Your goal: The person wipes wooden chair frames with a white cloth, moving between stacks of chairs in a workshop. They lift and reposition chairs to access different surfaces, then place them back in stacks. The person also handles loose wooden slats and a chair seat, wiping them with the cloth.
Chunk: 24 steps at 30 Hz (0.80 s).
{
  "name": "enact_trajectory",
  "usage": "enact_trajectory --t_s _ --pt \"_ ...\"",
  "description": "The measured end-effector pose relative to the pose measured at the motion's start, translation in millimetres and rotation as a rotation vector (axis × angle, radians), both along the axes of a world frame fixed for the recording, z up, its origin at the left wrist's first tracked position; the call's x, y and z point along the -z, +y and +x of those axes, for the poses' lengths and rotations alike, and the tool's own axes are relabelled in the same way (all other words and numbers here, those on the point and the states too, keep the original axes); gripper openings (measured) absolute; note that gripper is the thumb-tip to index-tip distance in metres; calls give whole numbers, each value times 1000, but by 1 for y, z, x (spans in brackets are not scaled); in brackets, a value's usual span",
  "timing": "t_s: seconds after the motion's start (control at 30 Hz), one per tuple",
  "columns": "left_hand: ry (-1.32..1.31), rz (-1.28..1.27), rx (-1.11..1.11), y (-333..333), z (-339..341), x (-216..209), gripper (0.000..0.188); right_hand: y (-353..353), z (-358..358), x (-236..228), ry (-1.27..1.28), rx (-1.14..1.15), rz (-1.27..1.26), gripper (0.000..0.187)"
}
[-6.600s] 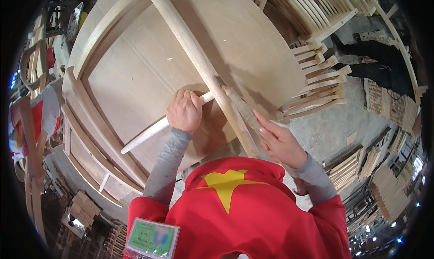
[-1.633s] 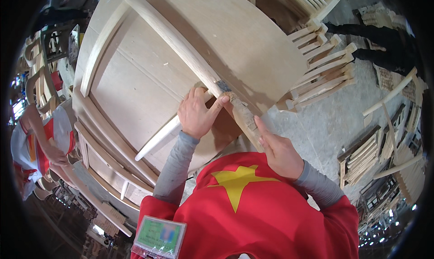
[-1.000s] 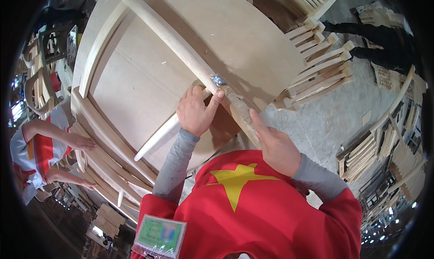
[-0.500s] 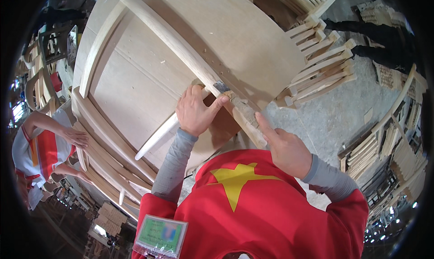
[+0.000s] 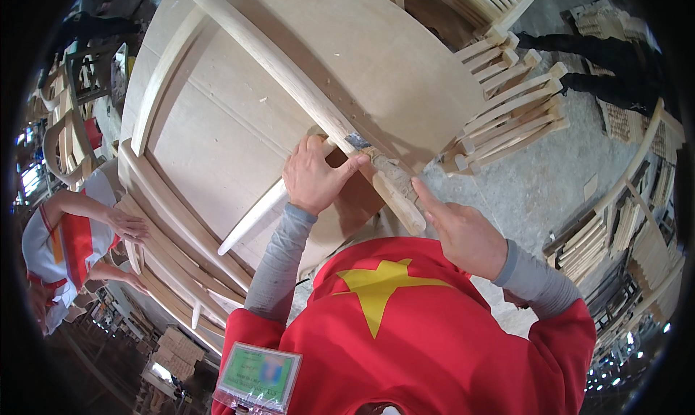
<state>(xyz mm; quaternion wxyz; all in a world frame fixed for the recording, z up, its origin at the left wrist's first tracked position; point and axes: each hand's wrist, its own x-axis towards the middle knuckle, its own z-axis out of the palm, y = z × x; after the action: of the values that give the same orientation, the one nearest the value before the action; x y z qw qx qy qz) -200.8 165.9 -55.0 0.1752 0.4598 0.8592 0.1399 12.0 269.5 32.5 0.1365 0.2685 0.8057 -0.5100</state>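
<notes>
A pale wooden chair-like frame with a long curved rail [image 5: 271,60] lies slantwise across the table. My left hand [image 5: 316,174] is closed around the frame where a straight spindle [image 5: 253,217] meets the rail, and its thumb presses beside a tool [image 5: 391,167]. That tool has a dark metal end and a tan, rough wrapped handle; it lies along the rail near its rounded near end [image 5: 407,216]. My right hand [image 5: 467,235] grips the handle's near end, index finger stretched along it. The hand's other fingers are partly hidden.
The rounded tabletop [image 5: 405,67] bears small wood chips. Several curved wooden parts [image 5: 181,227] lie at the left, where a co-worker's hand [image 5: 127,225] rests. Slatted wooden pieces [image 5: 514,111] stand at the right, with stacked wood [image 5: 579,263] beyond. Another person's dark-clothed legs [image 5: 608,67] are at far right.
My right hand has shifted slightly right and down, and the tool's handle has swung a little right, baring more of the rail's end. My left hand stays nearly in place.
</notes>
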Motion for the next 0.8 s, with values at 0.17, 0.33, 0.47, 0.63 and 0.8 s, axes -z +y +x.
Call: enact_trajectory --t_s 0.17,0.33,0.47,0.63,0.8 --pt "-29 -72 -10 1 2 -3 64 -8 0 -2 -23 -2 68 60" --pt "-42 -63 -30 4 -1 2 57 -19 -12 13 -19 90 58 52" --pt "-55 -149 -88 5 1 -2 50 -25 -12 35 145 276 -22 49" --pt "168 253 90 1 2 -12 34 0 1 44 69 665 -258 44" --pt "422 -127 621 -10 -2 -23 38 3 29 39 106 655 -355 45"
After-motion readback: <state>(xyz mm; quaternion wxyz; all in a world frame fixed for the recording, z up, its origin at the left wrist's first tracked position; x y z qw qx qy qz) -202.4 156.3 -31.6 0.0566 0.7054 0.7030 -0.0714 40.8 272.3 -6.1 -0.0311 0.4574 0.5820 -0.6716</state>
